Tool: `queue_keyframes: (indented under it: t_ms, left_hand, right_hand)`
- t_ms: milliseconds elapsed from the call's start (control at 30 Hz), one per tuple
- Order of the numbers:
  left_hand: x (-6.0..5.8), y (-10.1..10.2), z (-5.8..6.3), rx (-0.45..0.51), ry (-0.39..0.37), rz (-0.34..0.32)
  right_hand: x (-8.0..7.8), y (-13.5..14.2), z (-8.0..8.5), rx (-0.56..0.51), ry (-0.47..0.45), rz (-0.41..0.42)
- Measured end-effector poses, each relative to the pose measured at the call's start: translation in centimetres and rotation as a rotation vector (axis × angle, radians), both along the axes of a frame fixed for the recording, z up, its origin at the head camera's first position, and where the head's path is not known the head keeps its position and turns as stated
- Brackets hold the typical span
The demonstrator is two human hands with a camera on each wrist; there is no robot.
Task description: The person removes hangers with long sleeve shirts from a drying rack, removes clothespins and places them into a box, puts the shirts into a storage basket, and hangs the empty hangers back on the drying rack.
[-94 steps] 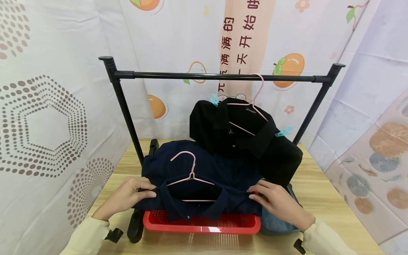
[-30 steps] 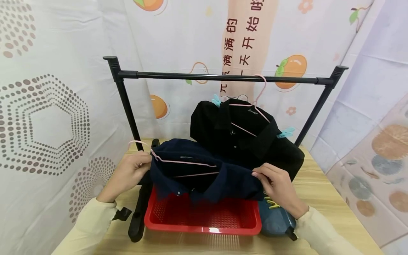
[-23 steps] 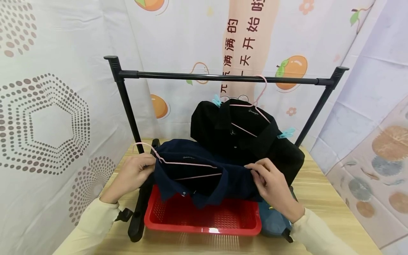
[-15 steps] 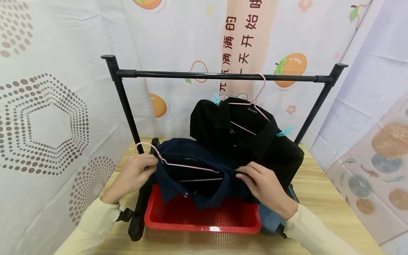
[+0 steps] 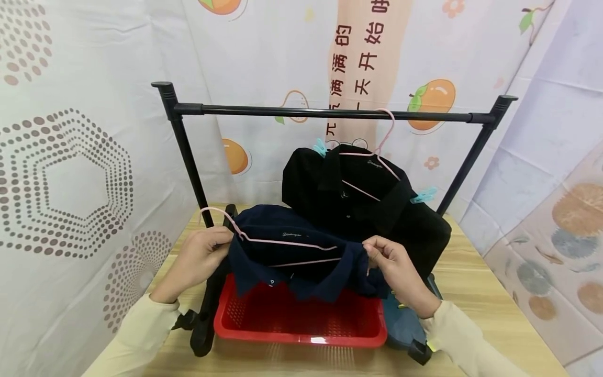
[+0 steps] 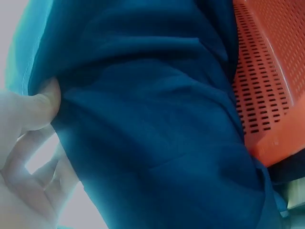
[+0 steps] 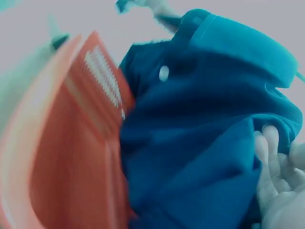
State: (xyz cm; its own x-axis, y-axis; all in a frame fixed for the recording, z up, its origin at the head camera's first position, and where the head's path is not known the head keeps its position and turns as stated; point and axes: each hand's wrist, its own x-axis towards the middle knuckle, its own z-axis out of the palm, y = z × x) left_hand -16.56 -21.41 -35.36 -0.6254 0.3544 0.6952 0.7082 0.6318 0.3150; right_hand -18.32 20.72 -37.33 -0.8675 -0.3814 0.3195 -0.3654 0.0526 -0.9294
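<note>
A navy collared shirt (image 5: 325, 285) is held above a red basket (image 5: 301, 337) in the head view, and its lower part spreads back under the rack. A pink hanger (image 5: 292, 242) sits inside the collar, its hook tilted to the left. With thumb and fingers, my left hand (image 5: 200, 262) pinches the shirt's left shoulder close to that hook; the left wrist view shows the thumb (image 6: 45, 105) pressed on the cloth. At the opposite shoulder my right hand (image 5: 400, 272) pinches the fabric, and its fingertips (image 7: 270, 133) meet a fold in the right wrist view.
Behind stands a black rack (image 5: 301, 111), with a black shirt (image 5: 410, 230) hanging from its bar on another pink hanger. Light-blue clips (image 5: 424, 195) grip its shoulders. A blue container (image 5: 402, 324) with yellow clips stands right of the basket, partly behind my right arm.
The navy shirt's collar has risen, uncovering more of the basket. Its hanger has swung from upright to tilted left. My right hand slid inward along the shoulder, then back out slightly.
</note>
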Motion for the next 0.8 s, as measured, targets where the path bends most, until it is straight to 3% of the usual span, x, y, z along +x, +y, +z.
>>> queue_keyframes:
  t_ms: [167,300,567,800]
  left_hand:
    - [0.0,0.6,0.1,0.025,0.006,0.015]
    - [-0.2,0.9,0.0,0.015,-0.007,0.027]
    - [-0.2,1.0,-0.3,-0.069,-0.029,0.048]
    - [0.0,1.2,-0.2,-0.071,-0.008,0.078]
  right_hand:
    - [-0.2,-0.5,-0.6,-0.268,-0.431,0.205]
    - [-0.3,-0.9,-0.9,-0.347,-0.583,0.261]
    - [-0.4,-1.4,-0.8,-0.197,-0.580,0.176]
    - [-0.2,-1.0,0.0,-0.010,-0.335,-0.076]
